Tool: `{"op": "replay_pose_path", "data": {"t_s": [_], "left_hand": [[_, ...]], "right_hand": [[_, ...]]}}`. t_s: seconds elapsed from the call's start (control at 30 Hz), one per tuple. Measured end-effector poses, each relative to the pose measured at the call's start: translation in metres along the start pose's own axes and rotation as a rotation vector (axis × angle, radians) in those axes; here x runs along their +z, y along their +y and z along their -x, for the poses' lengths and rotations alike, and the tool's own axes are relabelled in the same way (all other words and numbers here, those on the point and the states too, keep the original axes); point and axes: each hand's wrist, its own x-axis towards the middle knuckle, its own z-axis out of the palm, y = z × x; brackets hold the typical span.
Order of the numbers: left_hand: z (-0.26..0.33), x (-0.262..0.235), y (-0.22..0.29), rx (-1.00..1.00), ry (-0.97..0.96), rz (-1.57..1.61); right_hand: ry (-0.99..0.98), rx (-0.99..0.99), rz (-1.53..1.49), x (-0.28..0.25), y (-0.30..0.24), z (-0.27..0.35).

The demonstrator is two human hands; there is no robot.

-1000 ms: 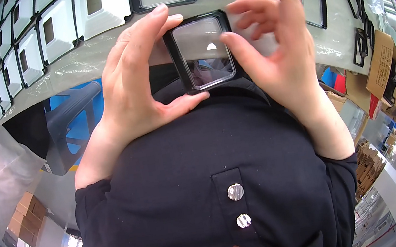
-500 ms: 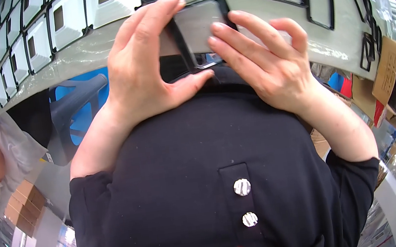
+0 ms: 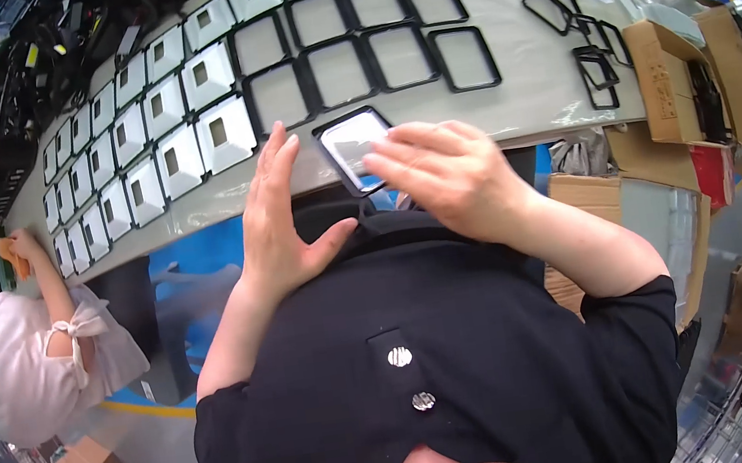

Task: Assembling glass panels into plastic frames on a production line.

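Right hand [image 3: 457, 173] laid across a clear-paned black frame [image 3: 330, 155], left hand [image 3: 277, 244] spread wide beside it.

Fingers of the right hand lie close together over the pane, its thumb hidden, so whether it grips cannot be told; the left hand is empty, thumb stretched out near the frame's lower corner. Tilted at the near edge of the table [image 3: 544, 82], the frame has rounded corners, a smooth dark rim and a glossy pane glaring white. Beyond it, similar rounded rectangular frames [image 3: 476, 86] line up in rows on the pale, shiny tabletop; to the left stand white pieces [image 3: 233, 146] with sloping sides and square windows. Creased brown cardboard [image 3: 664, 90] gapes at right.
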Motion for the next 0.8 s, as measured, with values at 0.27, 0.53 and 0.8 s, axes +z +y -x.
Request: {"op": "replay_pose_path", "data": {"t_s": [0.27, 0.53, 0.8], "left_hand": [[-0.016, 0.001, 0.001, 0.043, 0.029, -0.082], [-0.065, 0.015, 0.029, 0.176, -0.018, 0.053], [-0.04, 0.027, 0.008, -0.039, -0.203, -0.108]], "right_hand": [[0.106, 0.179, 0.474, -0.065, 0.129, 0.045], [-0.037, 0.027, 0.302, -0.076, 0.051, 0.036], [-0.109, -0.031, 0.135, 0.007, 0.02, 0.028]]}}
